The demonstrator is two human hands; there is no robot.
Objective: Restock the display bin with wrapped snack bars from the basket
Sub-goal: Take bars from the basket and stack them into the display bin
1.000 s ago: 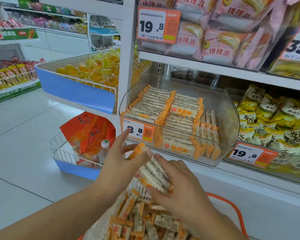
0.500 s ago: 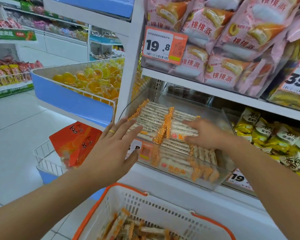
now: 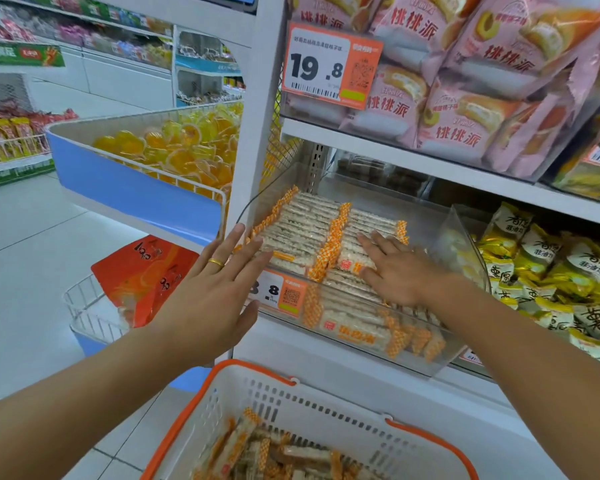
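Head view: white shelving (image 3: 413, 161), tiled floor (image 3: 32, 258)

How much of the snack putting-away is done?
Done: two neat rows of bars already lie in the clear bin. In hand: the right hand lies flat on the right row, and the left hand, open, is at the bin's left front corner. Left: more bars are in the basket, so it isn't finished.

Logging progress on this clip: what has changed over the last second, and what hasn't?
Both hands left the basket. The bundle of bars they held is released; the right hand lies flat on the bars in the display bin, the left hand open at its front. Shelf stock unchanged.
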